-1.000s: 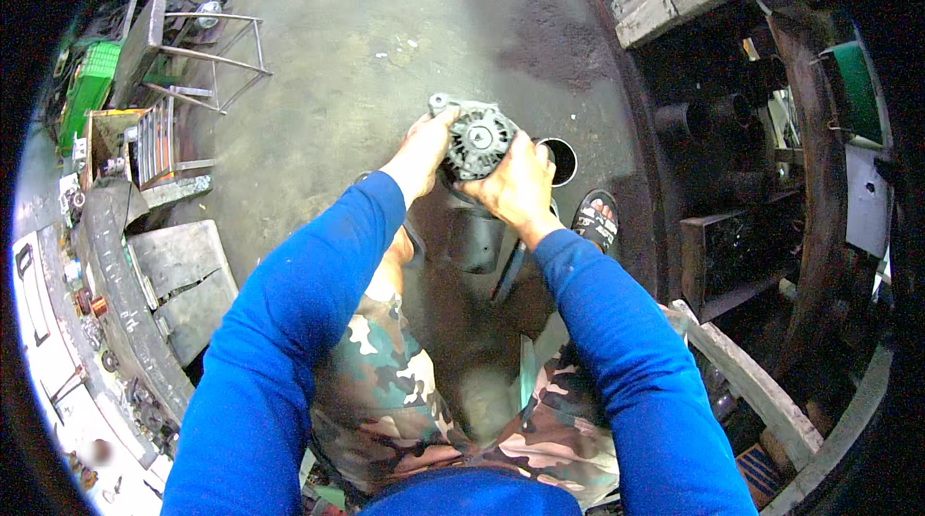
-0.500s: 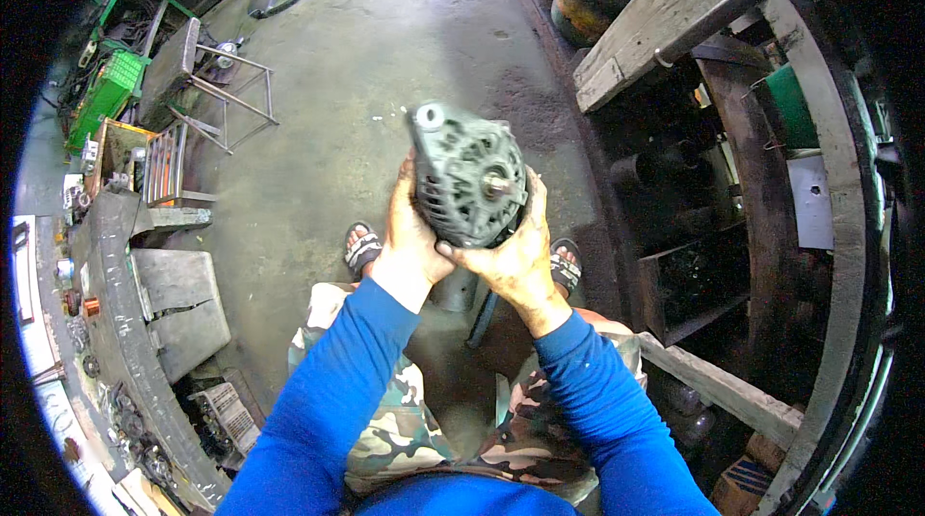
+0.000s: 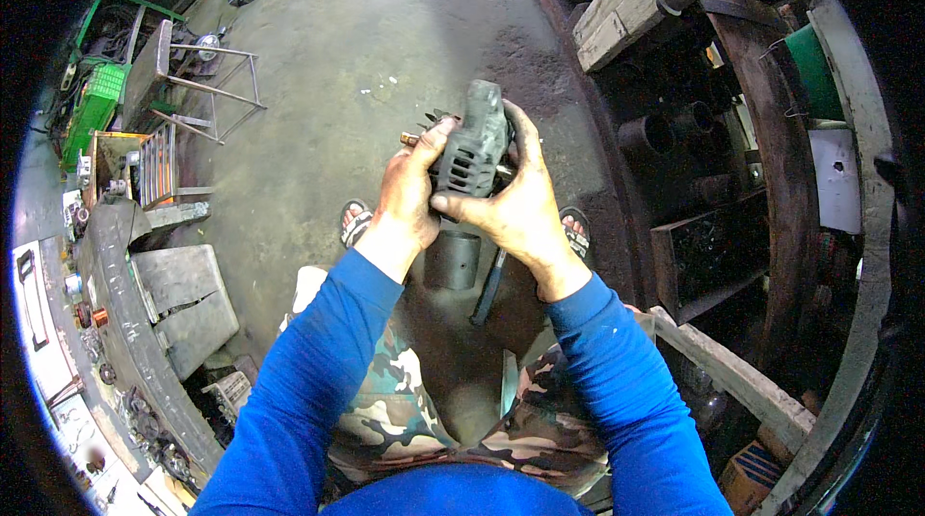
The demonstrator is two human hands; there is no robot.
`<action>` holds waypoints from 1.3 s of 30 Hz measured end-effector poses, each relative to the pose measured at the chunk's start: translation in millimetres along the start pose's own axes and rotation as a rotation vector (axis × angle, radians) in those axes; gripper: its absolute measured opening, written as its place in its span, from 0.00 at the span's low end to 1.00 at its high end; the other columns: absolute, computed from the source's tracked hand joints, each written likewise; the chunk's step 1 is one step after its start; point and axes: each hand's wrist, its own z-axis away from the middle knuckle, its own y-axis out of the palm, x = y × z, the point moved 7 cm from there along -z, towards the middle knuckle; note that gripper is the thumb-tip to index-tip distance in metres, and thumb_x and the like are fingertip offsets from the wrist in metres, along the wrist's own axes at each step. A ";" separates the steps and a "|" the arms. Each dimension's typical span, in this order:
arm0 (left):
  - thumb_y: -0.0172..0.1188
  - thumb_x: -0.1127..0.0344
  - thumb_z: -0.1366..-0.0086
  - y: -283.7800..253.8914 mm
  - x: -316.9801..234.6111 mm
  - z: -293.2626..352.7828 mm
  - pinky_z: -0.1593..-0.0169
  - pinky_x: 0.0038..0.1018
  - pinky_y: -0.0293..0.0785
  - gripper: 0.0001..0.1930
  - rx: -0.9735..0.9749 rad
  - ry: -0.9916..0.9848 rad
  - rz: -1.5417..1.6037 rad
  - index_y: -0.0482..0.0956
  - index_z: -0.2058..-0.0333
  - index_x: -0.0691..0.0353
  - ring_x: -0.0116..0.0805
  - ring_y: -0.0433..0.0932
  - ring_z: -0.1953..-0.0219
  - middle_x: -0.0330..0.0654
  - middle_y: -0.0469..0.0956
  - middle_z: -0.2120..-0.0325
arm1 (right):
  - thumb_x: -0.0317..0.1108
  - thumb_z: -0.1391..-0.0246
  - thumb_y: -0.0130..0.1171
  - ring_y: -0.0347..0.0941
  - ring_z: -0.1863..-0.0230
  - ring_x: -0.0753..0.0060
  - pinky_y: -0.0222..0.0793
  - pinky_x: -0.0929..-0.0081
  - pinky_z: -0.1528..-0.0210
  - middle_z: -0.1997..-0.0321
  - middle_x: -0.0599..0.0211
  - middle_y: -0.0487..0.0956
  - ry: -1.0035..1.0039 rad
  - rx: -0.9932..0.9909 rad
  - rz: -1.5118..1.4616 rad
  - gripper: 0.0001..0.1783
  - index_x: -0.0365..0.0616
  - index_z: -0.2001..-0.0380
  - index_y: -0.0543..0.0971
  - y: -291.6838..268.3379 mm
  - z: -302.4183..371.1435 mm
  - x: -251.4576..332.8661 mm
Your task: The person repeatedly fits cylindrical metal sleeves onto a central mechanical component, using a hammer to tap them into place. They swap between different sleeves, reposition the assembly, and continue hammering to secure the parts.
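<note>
Probably heavy and rigid, the vented alternator [image 3: 471,148] suits a two-sided hold, left hand [image 3: 406,192] and right hand [image 3: 520,217] wrapping their fingers around it.

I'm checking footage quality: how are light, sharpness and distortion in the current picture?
Head view: the floor is brightest near the top, while dark cylinders at right nearly sink into shadow; head view: the white surface at the left rim looks almost washed out; head view: the slotted metal part shows its openings clearly; head view: the fisheye bows the far-right pale beam.
</note>
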 end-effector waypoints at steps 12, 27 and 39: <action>0.83 0.54 0.45 38.4 -19.2 19.6 0.35 0.32 0.73 0.47 0.270 0.289 -0.319 0.67 0.33 0.64 0.33 0.78 0.43 0.42 0.80 0.45 | 0.28 0.64 0.81 0.76 0.36 0.56 0.71 0.58 0.31 0.32 0.54 0.75 0.099 0.037 -0.663 0.62 0.41 0.25 0.59 -27.5 2.5 6.4; 0.73 0.51 0.38 6.7 -37.6 -3.9 0.46 0.36 0.82 0.30 0.108 0.182 -0.183 0.79 0.44 0.64 0.39 0.84 0.52 0.47 0.84 0.52 | 0.48 0.40 0.71 0.77 0.40 0.63 0.73 0.66 0.37 0.34 0.56 0.76 0.183 0.156 -0.541 0.45 0.41 0.26 0.65 -44.1 -16.4 -30.8; 0.50 0.27 0.31 -35.5 -65.5 2.6 0.34 0.58 0.71 0.40 0.131 0.149 0.347 0.73 0.32 0.49 0.52 0.74 0.36 0.45 0.74 0.34 | 0.56 0.47 0.74 0.65 0.24 0.47 0.64 0.47 0.26 0.27 0.47 0.72 0.414 0.802 1.200 0.47 0.36 0.32 0.72 75.4 54.6 -319.2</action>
